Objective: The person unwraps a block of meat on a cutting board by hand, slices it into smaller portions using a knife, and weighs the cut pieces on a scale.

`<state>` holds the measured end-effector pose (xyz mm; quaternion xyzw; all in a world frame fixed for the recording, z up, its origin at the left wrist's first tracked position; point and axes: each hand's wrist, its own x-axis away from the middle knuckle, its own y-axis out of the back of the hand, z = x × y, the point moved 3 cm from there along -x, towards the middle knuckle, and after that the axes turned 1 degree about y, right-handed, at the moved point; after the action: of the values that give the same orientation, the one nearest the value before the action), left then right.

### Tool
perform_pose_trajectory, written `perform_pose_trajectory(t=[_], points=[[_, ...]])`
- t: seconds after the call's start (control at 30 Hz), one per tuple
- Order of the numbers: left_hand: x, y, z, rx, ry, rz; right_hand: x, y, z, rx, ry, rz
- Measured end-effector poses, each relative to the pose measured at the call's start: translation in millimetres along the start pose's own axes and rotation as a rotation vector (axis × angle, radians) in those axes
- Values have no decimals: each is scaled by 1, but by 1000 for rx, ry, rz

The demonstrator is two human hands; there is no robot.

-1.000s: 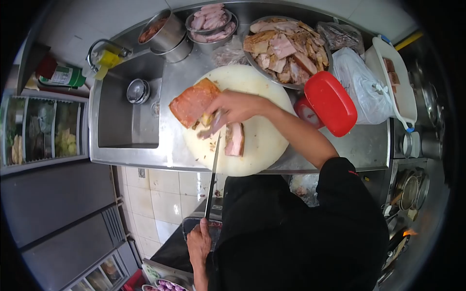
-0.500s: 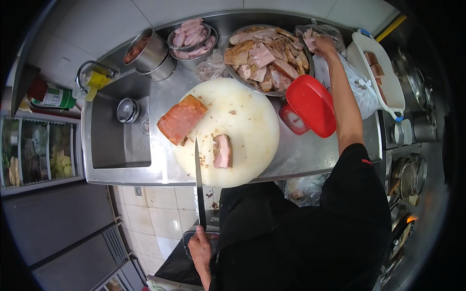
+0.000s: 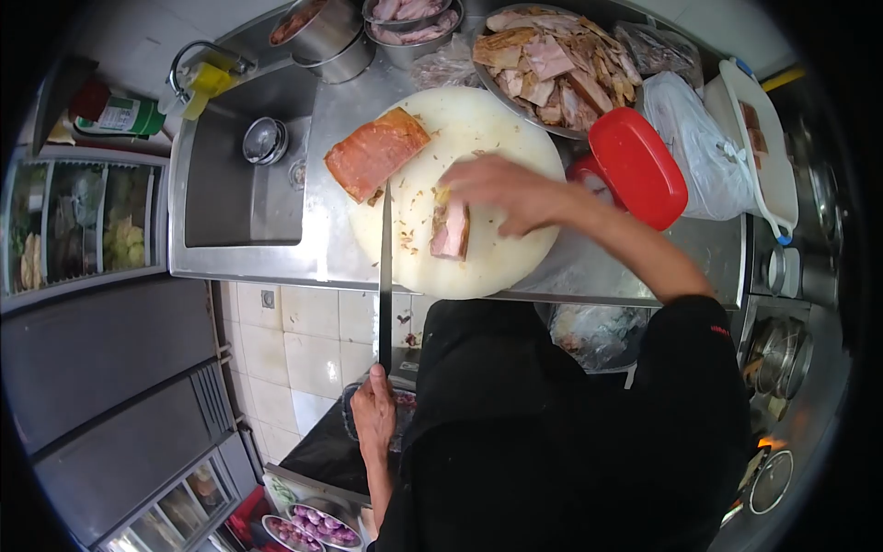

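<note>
My left hand is closed round the handle of a long knife, low at the left of my body. Its blade points away from me, and the tip reaches onto the round white cutting board. My right hand hovers above the board with fingers spread, slightly blurred and holding nothing. Just under those fingers lies a small block of meat, its upper end partly covered. A larger reddish slab of meat rests at the board's left edge, near the knife tip. Small scraps are scattered around.
Behind the board stands a big bowl heaped with meat pieces. A red scoop-like tray sits on a scale at right, beside a white plastic bag and a white bin. The sink is at left.
My right hand has come from the meat at the back right, beside the big bowl, to over the cutting board, open. My left hand keeps the knife. The view has shifted.
</note>
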<state>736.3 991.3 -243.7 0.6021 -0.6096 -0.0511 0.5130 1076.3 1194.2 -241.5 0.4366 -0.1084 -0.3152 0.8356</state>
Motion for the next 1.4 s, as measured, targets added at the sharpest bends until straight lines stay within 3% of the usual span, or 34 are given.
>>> perform_pose_trajectory(t=[0.03,0.13,0.27,0.3,0.4,0.43,0.57,0.7,0.83,0.9,1.07,1.4], points=[[0,1,-1,26,1,8,-16,-27,1,28,99,63],[-1,6,4,76,-11,12,-45,-35,-4,14,-55,176],[-4,11,23,145,-58,-18,-52,-24,-42,-290,-546,378],[-5,11,27,190,-45,-6,-51,-27,-47,-289,-569,318],[-7,14,37,295,-17,17,-46,-54,-33,65,-383,-155],[-10,15,39,307,-24,21,-45,-59,-23,164,-359,-158],[-27,16,52,348,-54,87,-56,-72,-18,197,-633,-201],[-39,22,54,333,-149,40,-14,-43,3,271,-687,-320],[-49,32,65,305,-199,25,70,46,26,266,-896,-722],[-46,36,60,340,-150,38,114,72,12,423,-1173,-696],[-58,44,68,322,-186,82,180,69,-34,350,-1408,-635],[-66,53,88,336,-213,111,189,55,-30,333,-1445,-600]])
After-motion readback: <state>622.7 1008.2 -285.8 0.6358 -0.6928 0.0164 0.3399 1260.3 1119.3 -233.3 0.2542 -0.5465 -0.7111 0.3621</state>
